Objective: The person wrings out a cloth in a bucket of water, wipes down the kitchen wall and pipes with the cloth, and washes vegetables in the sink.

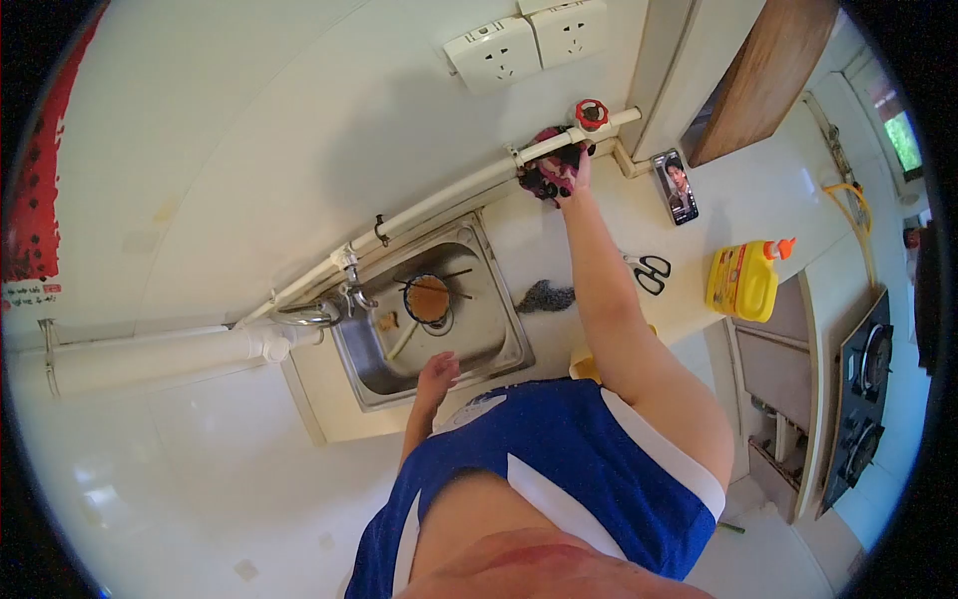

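Observation:
My right hand (578, 180) reaches up to the wall and grips a pink and black cloth (547, 180) against the white pipe (489, 172), just below a red valve wheel (591, 115). Over the front rim of the steel sink (376, 395), my left hand (437, 375) hangs loosely with its fingers apart and nothing in it. A bowl (427, 299) of brownish liquid stands in the sink with chopsticks (454, 290) lying across it. Beside it in the basin are a pale stick-like item (403, 340) and a small yellowish scrap (387, 321).
A faucet (354, 290) juts over the sink's left side. Right of the sink lie a dark mesh scrubber (546, 297), scissors (651, 272), a phone (676, 188) and a yellow bottle (743, 283). A gas stove (860, 399) is at far right; sockets (496, 54) sit above the pipe.

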Demonstrator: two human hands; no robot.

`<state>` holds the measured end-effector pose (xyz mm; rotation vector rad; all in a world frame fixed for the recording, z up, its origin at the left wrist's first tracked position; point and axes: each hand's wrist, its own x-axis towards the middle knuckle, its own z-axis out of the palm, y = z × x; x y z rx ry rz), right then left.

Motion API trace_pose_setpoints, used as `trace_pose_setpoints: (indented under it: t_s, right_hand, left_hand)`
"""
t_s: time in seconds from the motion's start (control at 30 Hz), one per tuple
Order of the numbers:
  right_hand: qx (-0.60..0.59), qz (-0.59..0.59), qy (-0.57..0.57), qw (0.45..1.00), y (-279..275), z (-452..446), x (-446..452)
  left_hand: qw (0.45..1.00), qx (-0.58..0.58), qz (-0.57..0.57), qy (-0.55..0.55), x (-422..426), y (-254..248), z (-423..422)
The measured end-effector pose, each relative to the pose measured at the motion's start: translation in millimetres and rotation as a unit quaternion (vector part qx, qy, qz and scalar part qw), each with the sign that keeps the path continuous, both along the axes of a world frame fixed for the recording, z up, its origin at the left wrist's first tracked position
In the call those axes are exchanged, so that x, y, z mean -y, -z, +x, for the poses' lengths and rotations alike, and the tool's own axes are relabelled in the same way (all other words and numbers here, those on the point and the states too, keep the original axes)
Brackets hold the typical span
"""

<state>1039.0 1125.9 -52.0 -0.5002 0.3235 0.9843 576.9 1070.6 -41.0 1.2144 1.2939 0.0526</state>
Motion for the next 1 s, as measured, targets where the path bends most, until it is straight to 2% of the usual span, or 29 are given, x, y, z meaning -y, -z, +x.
trace_pose_setpoints:
  t_s: [0.03,0.1,0.13,0.17,0.23,0.3,0.33,0.37,0.43,0.5,0.53,0.57,0.63,0.67,0.7,0.77,0.8,0.9,0.93,0.97,1.0]
  right_hand:
    - [0.002,0.001,-0.001,1.0,3,-2,-3]
    - [0.066,-0.157,-0.014,0.985,6,-6,-3]
    - [0.058,-0.08,-0.046,0.994,5,-10,4]
    - [0.081,-0.072,-0.043,0.993,6,-15,16]
    - [0.031,0.102,0.0,0.994,-5,-22,31]
    - [0.041,0.275,0.002,0.961,0,-17,35]
    - [0.081,0.171,0.03,0.981,-32,-24,31]
    - [0.009,-0.016,0.016,1.0,-65,-29,31]
    - [0.06,-0.088,0.02,0.994,-67,-26,1]
    - [-0.026,-0.01,0.136,0.99,-35,-10,-45]
    - [-0.011,-0.066,0.201,0.977,-53,-17,-50]
    - [-0.01,-0.063,0.201,0.978,-64,-23,-54]
    - [0.113,-0.154,0.279,0.941,-69,-29,-56]
    - [0.199,-0.316,0.303,0.877,-56,-24,-64]
    - [0.201,-0.317,0.303,0.876,-46,-20,-68]
    - [0.278,-0.412,0.294,0.817,-31,-17,-69]
    - [0.28,-0.41,0.295,0.816,-24,-17,-66]
    - [0.358,-0.35,0.141,0.854,-8,-20,-44]
    - [0.432,-0.425,0.144,0.782,-27,-36,-32]
    - [0.415,-0.31,0.183,0.836,-31,-49,-30]
    - [0.432,-0.323,0.153,0.828,-64,-72,-15]
  left_hand:
    - [1.0,-0.006,-0.002,-0.007,1,2,-4]
    - [1.0,0.003,0.001,-0.001,4,5,-10]
    - [1.0,0.012,0.007,0.005,4,5,-9]
    - [1.0,0.018,0.008,0.005,4,6,-9]
    - [1.0,0.005,0.002,-0.025,8,-7,-3]
    - [1.0,0.012,0.004,-0.017,8,-2,-7]
    - [1.0,0.015,0.007,-0.007,8,0,-11]
    - [1.0,0.017,0.007,-0.004,8,-1,-11]
    - [1.0,0.005,-0.008,0.018,7,-2,-10]
    - [1.0,0.018,0.001,0.012,7,4,-13]
    - [1.0,0.026,0.01,0.005,6,5,-16]
    - [1.0,0.028,0.012,0.005,6,6,-17]
    - [0.999,0.041,0.018,-0.028,13,6,-19]
    - [0.999,0.042,0.016,-0.029,15,9,-22]
    - [0.998,0.055,0.02,-0.017,14,15,-26]
    - [0.997,0.069,0.024,-0.005,16,20,-30]
    - [0.998,0.064,0.03,-0.004,16,21,-30]
    - [0.997,0.063,0.033,-0.008,17,19,-25]
    - [0.998,0.061,0.028,-0.014,20,19,-25]
    - [0.998,0.063,0.028,-0.014,20,20,-24]
    - [0.997,0.068,0.032,-0.004,20,20,-23]
